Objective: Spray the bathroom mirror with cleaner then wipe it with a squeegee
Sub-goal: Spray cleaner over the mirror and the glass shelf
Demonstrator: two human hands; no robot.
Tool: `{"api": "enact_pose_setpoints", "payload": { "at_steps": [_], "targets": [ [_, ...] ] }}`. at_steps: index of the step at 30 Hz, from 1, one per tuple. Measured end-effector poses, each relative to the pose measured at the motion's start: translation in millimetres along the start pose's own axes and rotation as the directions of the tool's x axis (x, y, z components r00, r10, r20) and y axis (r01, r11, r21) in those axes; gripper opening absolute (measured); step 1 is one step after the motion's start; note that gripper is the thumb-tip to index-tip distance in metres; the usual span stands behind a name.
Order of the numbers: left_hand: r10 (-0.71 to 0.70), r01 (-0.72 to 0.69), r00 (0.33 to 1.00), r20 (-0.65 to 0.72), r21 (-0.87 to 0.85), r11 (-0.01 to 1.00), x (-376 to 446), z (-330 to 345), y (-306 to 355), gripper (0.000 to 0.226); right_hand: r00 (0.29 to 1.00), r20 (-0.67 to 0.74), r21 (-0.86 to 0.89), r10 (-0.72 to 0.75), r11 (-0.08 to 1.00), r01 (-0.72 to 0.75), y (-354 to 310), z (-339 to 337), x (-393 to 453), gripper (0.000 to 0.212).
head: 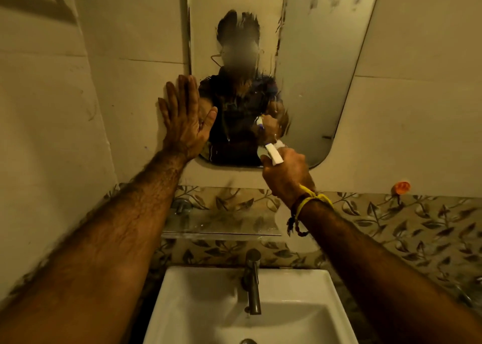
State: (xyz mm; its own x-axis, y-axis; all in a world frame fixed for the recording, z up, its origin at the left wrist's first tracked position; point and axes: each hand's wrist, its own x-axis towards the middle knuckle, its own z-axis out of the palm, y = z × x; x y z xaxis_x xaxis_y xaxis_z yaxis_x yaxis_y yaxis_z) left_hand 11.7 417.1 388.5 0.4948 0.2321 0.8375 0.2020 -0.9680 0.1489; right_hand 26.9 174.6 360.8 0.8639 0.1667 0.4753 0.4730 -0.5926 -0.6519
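The bathroom mirror [320,64] hangs on the wall above the sink, its middle streaked with wet runs of cleaner. My left hand [185,116] lies flat and open against the wall at the mirror's left edge, thumb over the glass. My right hand [284,174] is closed around a spray bottle with a white nozzle head [273,154], held just in front of the mirror's lower edge and pointed at the glass. The bottle's body is hidden inside my fist. Yellow and dark threads circle my right wrist. No squeegee is in view.
A narrow glass shelf [221,226] juts from the leaf-patterned tile band below the mirror. Under it stands a white sink [307,291] with a metal tap [252,281]. An orange hook [402,186] sticks to the wall on the right.
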Motion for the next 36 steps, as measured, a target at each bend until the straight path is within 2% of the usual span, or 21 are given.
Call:
{"api": "enact_pose_setpoints", "payload": {
  "at_steps": [7, 11, 16, 18, 22, 25, 28, 31, 36],
  "targets": [
    [-0.124, 0.122, 0.992, 0.012, 0.089, 0.988, -15.4, 4.0, 21.1, 0.079, 0.971, -0.100, -0.003, 0.217, 0.976, -0.218, 37.1, -40.8, -11.7, 0.025],
    [-0.197, 0.193, 0.979, 0.042, 0.092, 0.977, -23.0, 3.8, 33.5, 0.075, 0.961, -0.144, 0.016, 0.237, 0.971, -0.237, 44.9, -60.8, -16.2, 0.033],
    [-0.176, 0.173, 0.984, -0.040, -0.062, 0.983, -35.5, -1.2, 35.5, 0.076, 0.955, -0.180, 0.046, 0.235, 0.972, -0.230, 54.5, -69.0, -20.0, 0.026],
    [-0.143, 0.141, 0.988, -0.049, -0.048, 0.989, -42.4, -2.2, 43.7, 0.077, 0.955, -0.182, 0.057, 0.234, 0.972, -0.227, 58.2, -69.2, -22.1, 0.024],
    [0.035, -0.041, 0.996, -0.078, -0.072, 0.997, -65.1, 2.8, 70.5, 0.073, 0.959, -0.186, 0.063, 0.212, 0.977, -0.204, 62.7, -65.7, -30.0, 0.024],
    [0.119, -0.121, 0.993, -0.024, -0.102, 0.987, -95.3, 8.3, 102.9, 0.071, 0.962, -0.205, 0.118, 0.179, 0.980, -0.158, 65.0, -61.6, -45.3, 0.022],
    [0.192, -0.181, 0.981, 0.031, -0.208, 0.961, -137.8, 11.8, 138.4, 0.068, 0.959, -0.234, 0.176, 0.158, 0.977, -0.118, 73.1, -64.9, -72.0, 0.024],
    [0.238, -0.206, 0.969, 0.062, -0.324, 0.923, -191.1, 16.4, 171.7, 0.063, 0.953, -0.243, 0.275, 0.183, 0.955, -0.113, 89.4, -74.9, -106.8, 0.025],
    [0.301, -0.148, 0.936, 0.184, -0.570, 0.808, -289.7, 29.9, 219.2, 0.058, 0.933, -0.190, 0.396, 0.306, 0.893, -0.212, 132.7, -95.1, -167.3, 0.016]
  ]
}}
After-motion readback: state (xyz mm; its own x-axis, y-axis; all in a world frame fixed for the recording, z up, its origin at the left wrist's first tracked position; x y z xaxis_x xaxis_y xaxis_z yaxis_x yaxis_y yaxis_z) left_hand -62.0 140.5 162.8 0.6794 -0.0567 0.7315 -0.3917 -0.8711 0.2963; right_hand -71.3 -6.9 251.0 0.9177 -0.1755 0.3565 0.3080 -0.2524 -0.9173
